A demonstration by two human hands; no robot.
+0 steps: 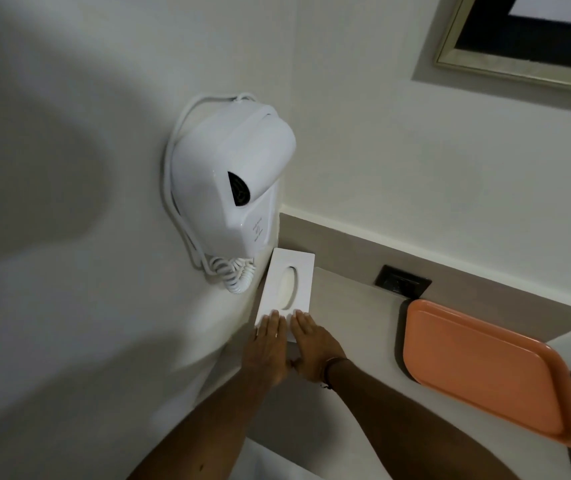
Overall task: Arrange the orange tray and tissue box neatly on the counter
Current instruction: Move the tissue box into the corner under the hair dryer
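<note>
Two flat hands are pressing the tissue box (285, 289) into the corner.
Left hand (267, 344) and right hand (311, 341) are lying open-palmed; orange tray (484, 372) is sitting right of the box, probably needing squaring next.

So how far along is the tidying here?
The tray already lies flat on the counter, below the socket, apart from the box. In hand: both hands, left and right, rest flat on the near end of the tissue box, which sits against the wall under the hair dryer. Left: the tray looks skewed to the counter edge and may need squaring.
</note>
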